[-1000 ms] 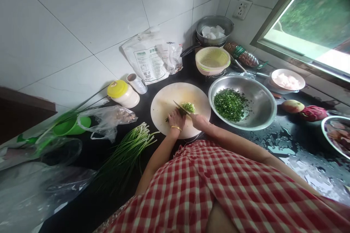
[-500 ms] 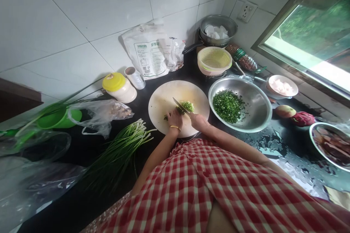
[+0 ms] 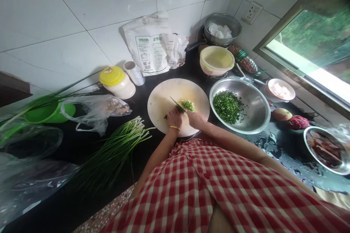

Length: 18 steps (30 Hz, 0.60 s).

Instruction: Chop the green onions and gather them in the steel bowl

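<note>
On a round cutting board [image 3: 158, 99] in front of me, my right hand [image 3: 196, 119] is closed round the handle of a knife [image 3: 176, 104]. My left hand [image 3: 174, 118], with a yellow bangle at the wrist, presses a small bunch of green chives [image 3: 165, 117] against the board, close to the blade. Most of that bunch is hidden under the fingers. A small heap of chopped chives [image 3: 188, 105] lies on the blade's far side. Right of the board, a steel bowl [image 3: 257, 111] holds a pile of finely chopped greens [image 3: 228, 106].
Long uncut chives [image 3: 120, 149] lie left of the board. Behind them are a plastic bag [image 3: 94, 111] and a yellow-lidded jar [image 3: 117, 83]. A colander [image 3: 217, 58] stands at the back. Fruit [image 3: 281, 114] and a bowl of dark pieces [image 3: 326, 149] sit at right on the wet counter.
The view has shifted slightly. Both hands stay at the same spot on the board, the knife still against the bunch; the heap of cut chives looks much the same.
</note>
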Available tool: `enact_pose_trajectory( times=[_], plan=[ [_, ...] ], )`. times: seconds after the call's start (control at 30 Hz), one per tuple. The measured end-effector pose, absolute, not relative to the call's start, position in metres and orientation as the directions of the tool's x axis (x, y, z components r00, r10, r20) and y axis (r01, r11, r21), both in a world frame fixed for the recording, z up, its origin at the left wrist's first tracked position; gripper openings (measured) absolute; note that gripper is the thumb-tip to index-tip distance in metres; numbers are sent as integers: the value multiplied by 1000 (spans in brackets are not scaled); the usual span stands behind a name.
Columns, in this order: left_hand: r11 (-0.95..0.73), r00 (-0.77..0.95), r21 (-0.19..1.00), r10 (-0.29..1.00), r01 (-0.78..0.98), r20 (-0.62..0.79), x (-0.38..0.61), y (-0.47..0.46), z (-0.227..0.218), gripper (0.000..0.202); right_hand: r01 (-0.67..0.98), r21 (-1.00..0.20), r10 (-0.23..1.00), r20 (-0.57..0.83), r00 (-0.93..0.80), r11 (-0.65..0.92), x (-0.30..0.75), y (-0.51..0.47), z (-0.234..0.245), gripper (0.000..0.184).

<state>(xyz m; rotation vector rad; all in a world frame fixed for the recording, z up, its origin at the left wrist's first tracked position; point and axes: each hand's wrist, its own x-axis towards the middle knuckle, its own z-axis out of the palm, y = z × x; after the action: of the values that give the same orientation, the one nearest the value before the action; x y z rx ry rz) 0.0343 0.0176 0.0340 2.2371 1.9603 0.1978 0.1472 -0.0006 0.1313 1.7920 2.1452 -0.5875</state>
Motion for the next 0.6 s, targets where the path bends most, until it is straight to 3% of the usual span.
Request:
enact_pose_trajectory(
  times=[0.33, 0.6],
  plan=[
    [-105, 104, 268, 994, 958, 17, 37, 17, 29, 48, 986, -125, 868, -469, -160, 114, 135, 26, 113, 38],
    [-104, 96, 302, 995, 947, 43, 36, 17, 22, 48, 984, -54, 872, -457, -175, 169, 150, 1, 136, 37]
  ],
)
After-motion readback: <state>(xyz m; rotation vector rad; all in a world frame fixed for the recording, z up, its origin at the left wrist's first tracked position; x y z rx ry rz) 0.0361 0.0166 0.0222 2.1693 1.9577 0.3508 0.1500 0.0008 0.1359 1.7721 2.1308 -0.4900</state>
